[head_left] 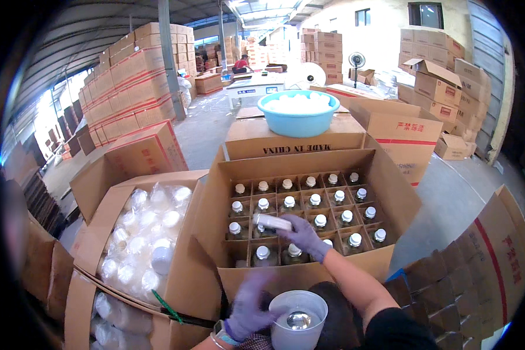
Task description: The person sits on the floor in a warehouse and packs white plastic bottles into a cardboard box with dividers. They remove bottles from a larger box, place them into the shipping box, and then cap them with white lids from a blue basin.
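My right hand, in a purple glove, is above the divided carton. Its fingers are closed round a short pale cylindrical thing, held sideways; I cannot make out its exact kind. Below it, clear bottles with white caps stand upright in the carton's cardboard cells. My left hand, also gloved, is smeared by motion beside a white bucket, so its fingers cannot be read. A round shiny silver thing lies in the bucket.
To the left stands an open carton of bagged white round items. Behind the bottles, a light blue basin heaped with white pieces rests on a box. Cardboard dividers lie at right. Stacked cartons and a distant person are beyond.
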A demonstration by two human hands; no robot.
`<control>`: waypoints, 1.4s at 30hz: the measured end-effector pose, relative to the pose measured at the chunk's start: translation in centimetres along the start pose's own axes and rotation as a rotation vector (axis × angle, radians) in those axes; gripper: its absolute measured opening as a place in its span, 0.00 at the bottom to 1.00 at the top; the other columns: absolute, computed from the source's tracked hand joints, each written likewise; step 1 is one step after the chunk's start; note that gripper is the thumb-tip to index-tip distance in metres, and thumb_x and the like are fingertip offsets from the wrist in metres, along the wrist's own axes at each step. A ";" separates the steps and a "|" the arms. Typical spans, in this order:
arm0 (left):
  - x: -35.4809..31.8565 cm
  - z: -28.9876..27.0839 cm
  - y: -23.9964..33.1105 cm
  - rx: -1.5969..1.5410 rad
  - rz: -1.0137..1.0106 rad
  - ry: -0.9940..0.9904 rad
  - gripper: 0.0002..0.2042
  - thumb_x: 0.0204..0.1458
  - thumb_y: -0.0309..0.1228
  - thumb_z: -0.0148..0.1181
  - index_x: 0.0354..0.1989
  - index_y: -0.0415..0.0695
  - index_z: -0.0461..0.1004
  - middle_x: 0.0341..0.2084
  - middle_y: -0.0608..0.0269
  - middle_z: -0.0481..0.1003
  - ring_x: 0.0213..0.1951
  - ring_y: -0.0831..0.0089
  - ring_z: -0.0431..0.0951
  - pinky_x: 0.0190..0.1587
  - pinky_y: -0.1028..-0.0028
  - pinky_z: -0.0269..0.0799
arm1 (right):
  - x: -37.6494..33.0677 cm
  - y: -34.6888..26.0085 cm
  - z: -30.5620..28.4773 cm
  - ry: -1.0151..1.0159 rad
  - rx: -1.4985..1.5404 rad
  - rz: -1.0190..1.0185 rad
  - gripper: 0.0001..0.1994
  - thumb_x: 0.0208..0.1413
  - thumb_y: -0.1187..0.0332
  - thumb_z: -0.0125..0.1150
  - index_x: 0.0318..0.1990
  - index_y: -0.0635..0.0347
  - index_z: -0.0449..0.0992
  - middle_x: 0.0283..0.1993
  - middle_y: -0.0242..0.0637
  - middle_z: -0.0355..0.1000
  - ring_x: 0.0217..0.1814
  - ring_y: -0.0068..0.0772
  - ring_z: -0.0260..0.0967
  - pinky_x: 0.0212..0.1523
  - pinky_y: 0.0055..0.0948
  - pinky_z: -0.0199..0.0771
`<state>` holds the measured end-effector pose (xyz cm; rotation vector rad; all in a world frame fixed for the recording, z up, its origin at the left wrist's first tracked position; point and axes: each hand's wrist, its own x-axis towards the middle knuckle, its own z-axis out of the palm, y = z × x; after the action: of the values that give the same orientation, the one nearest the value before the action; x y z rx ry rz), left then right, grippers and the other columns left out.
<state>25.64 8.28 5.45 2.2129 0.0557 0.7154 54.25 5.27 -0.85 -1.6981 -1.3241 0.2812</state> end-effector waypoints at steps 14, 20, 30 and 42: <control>-2.2 1.5 -2.3 -0.429 0.079 -0.159 0.25 0.48 0.48 0.70 0.47 0.41 0.81 0.49 0.52 0.77 0.57 0.54 0.73 0.63 0.56 0.64 | -17.0 -9.4 -2.3 -0.162 0.334 -0.217 0.16 0.53 0.64 0.65 0.49 0.59 0.79 0.53 0.41 0.74 0.65 0.46 0.64 0.67 0.44 0.62; -0.5 4.4 -4.7 -0.556 0.004 -0.053 0.18 0.51 0.41 0.65 0.43 0.40 0.82 0.43 0.57 0.80 0.51 0.62 0.76 0.64 0.58 0.63 | -17.6 -8.4 -1.7 0.092 0.387 -0.124 0.11 0.58 0.67 0.60 0.43 0.62 0.82 0.47 0.41 0.78 0.55 0.41 0.72 0.60 0.39 0.70; -0.8 4.4 -3.9 -0.541 -0.077 -0.150 0.30 0.62 0.56 0.46 0.38 0.38 0.81 0.39 0.53 0.79 0.48 0.61 0.77 0.58 0.59 0.66 | -19.3 -8.3 -0.8 0.109 0.464 -0.026 0.15 0.64 0.64 0.51 0.40 0.65 0.80 0.45 0.43 0.77 0.51 0.40 0.73 0.57 0.37 0.70; -0.8 5.1 7.7 0.394 0.020 -0.228 0.24 0.45 0.47 0.57 0.48 0.45 0.77 0.41 0.54 0.75 0.44 0.53 0.73 0.50 0.58 0.63 | -19.1 -6.6 1.9 0.033 1.262 0.418 0.16 0.63 0.64 0.44 0.39 0.66 0.78 0.56 0.50 0.74 0.64 0.45 0.67 0.69 0.39 0.61</control>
<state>26.15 -0.63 7.81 2.6628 0.0643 0.4881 41.27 -10.14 -3.39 -0.8230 -0.4711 1.0587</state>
